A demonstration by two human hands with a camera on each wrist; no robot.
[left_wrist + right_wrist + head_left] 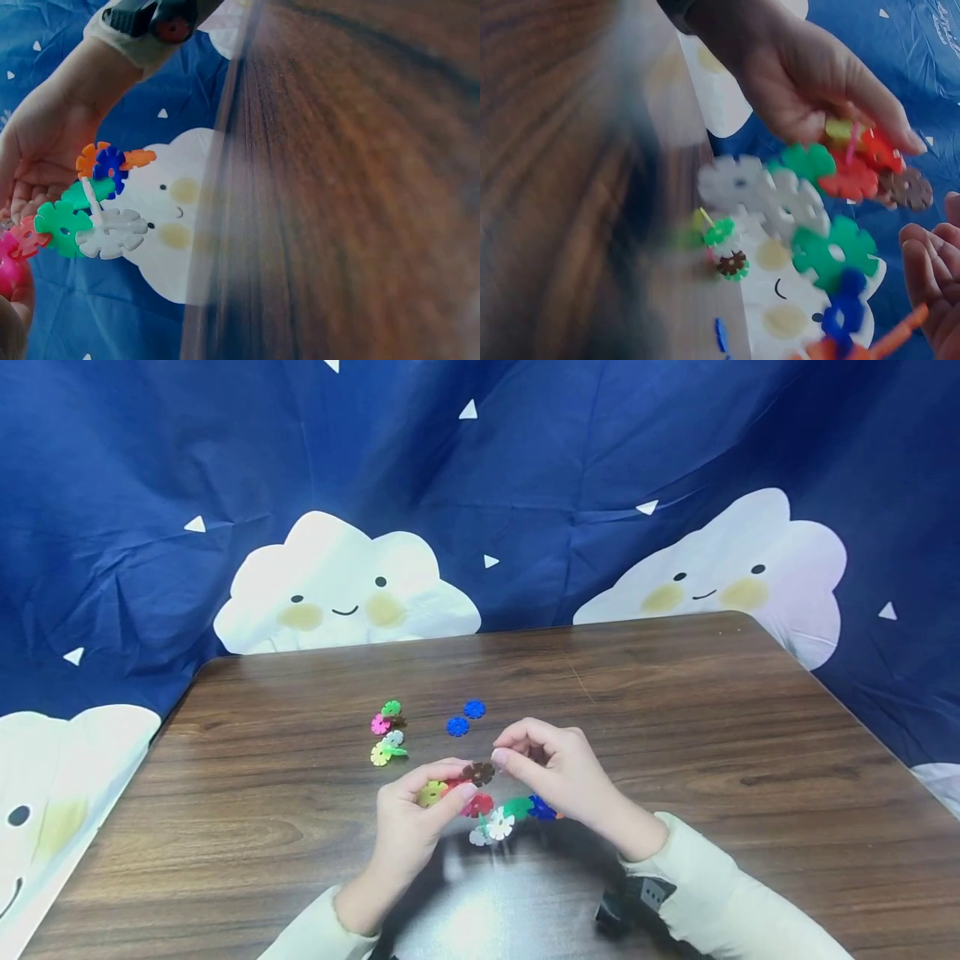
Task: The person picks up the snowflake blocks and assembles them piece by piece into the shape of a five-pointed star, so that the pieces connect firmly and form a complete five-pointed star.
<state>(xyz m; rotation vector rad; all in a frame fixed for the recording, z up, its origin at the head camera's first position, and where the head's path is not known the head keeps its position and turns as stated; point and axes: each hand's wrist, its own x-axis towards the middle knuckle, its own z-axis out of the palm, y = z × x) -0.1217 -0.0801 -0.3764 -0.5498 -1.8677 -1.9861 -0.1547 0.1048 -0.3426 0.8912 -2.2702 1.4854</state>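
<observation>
Above the table, my left hand (416,818) holds a joined chain of plastic flower discs, pinching it near its yellow and red pieces. A brown disc (477,772) sticks out at the top of the chain. Red (847,178), green (64,229), white (112,234), blue (110,169) and orange (139,159) discs follow along its length, slotted into each other at angles. My right hand (562,768) is beside the brown disc, thumb and forefinger near its edge. In the right wrist view its loosely bent fingers (930,259) stand apart from the chain, with nothing between them.
On the wooden table (285,860), two loose blue discs (474,709) lie beyond the hands. To their left is a small cluster of joined discs, with green (391,708), pink (380,724) and yellow (380,754) ones. A blue cloud-patterned cloth (525,468) hangs behind the table.
</observation>
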